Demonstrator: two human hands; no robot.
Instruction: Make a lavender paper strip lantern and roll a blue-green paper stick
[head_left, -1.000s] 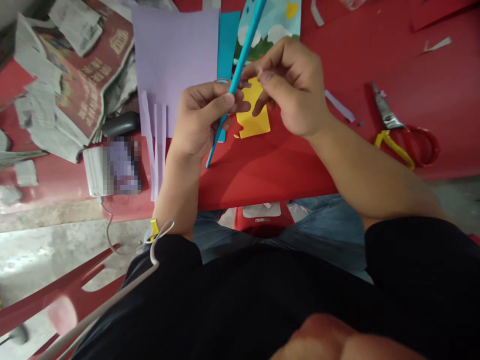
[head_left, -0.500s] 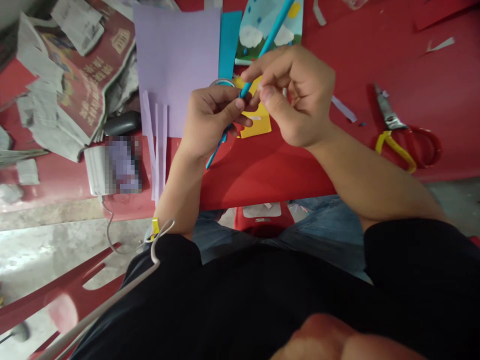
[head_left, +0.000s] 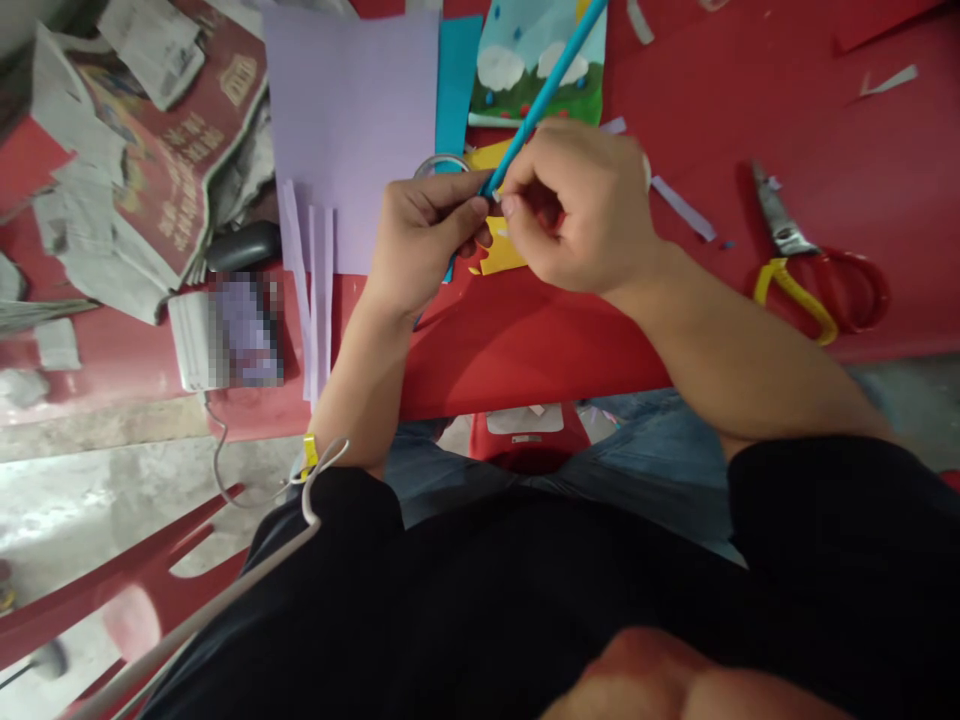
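My left hand pinches a slim blue rolled-paper stick between thumb and fingers. The stick slants up and away to the right, and its lower end is mostly hidden behind my left hand and wrist. Close beside that grip, my right hand is closed, thumb and fingertip pinching a tiny whitish piece against or just by the stick; what it is I cannot tell. Beneath the hands lie yellow paper and a ring that looks like a tape roll, both partly covered.
Scissors with red and yellow handles lie on the red table to the right. A purple sheet, purple strips, a blue sheet and a painted picture lie around. Newspapers and a black mouse-like object are left.
My right hand has come down and closed its fingers inward, bringing its pinch against the left hand's grip. The stick has shifted slightly, its lower end now mostly hidden.
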